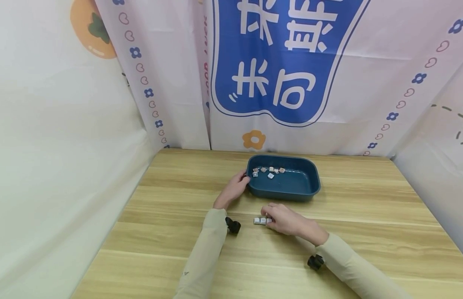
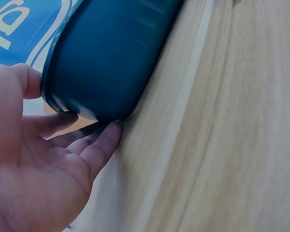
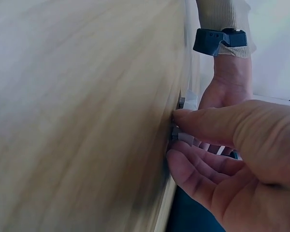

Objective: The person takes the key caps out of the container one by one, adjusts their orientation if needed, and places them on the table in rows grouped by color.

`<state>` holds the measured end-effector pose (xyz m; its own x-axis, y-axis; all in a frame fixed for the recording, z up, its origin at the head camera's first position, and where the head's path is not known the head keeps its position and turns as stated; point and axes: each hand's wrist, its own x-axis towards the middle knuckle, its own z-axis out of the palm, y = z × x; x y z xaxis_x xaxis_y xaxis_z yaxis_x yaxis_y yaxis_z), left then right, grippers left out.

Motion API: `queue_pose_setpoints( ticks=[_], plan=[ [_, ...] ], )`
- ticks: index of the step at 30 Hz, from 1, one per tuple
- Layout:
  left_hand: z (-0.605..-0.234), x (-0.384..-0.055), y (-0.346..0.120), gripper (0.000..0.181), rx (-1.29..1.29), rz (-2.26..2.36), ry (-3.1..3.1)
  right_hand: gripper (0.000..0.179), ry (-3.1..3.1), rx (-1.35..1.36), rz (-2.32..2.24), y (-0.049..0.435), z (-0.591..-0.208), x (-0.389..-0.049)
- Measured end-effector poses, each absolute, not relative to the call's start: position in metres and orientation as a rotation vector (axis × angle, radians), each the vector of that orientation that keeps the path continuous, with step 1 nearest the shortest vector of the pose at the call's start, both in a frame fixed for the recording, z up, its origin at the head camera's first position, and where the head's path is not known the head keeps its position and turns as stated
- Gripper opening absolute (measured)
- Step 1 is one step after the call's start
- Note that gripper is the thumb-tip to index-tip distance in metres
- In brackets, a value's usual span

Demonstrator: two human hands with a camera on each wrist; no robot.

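A dark blue-green plastic basin [image 1: 283, 196] stands at the table's back, with several small white and brownish keycaps [image 1: 271, 176] scattered in its left part. My left hand [image 1: 234, 190] holds the basin's left end, its thumb at the rim and its fingers against the outer wall [image 2: 106, 63]. In front of the basin, white keycaps [image 1: 259, 221] lie side by side in a short row. At the row's right end, my right hand [image 1: 285, 219] pinches a keycap [image 1: 269, 221] between thumb and fingers, low at the tabletop. The fingers partly hide that keycap.
The wood-grain table [image 1: 171, 224] reaches back to a printed curtain [image 1: 186, 124]. White cloth walls [image 1: 67, 174] stand along both sides. A black wrist camera [image 1: 233, 225] sits on the left cuff, another black wrist camera [image 1: 315, 262] on the right.
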<state>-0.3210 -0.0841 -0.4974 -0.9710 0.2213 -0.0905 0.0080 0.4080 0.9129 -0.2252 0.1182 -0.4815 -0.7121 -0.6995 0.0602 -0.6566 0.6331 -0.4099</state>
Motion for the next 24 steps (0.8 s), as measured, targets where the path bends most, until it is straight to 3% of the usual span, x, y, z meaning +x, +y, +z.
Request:
queue_pose_setpoints(
  ticks=[8,24],
  plan=[
    [-0.495,-0.319,-0.085,0.051,0.199,1.571,2.489,0.02,2.727,-1.167,-0.608,0.12,-0.474,-0.226],
    [-0.499,-0.321,-0.086,0.051,0.25,1.59,2.476,0.019,2.86,-1.161,-0.513,0.138,-0.414,-0.253]
  ],
)
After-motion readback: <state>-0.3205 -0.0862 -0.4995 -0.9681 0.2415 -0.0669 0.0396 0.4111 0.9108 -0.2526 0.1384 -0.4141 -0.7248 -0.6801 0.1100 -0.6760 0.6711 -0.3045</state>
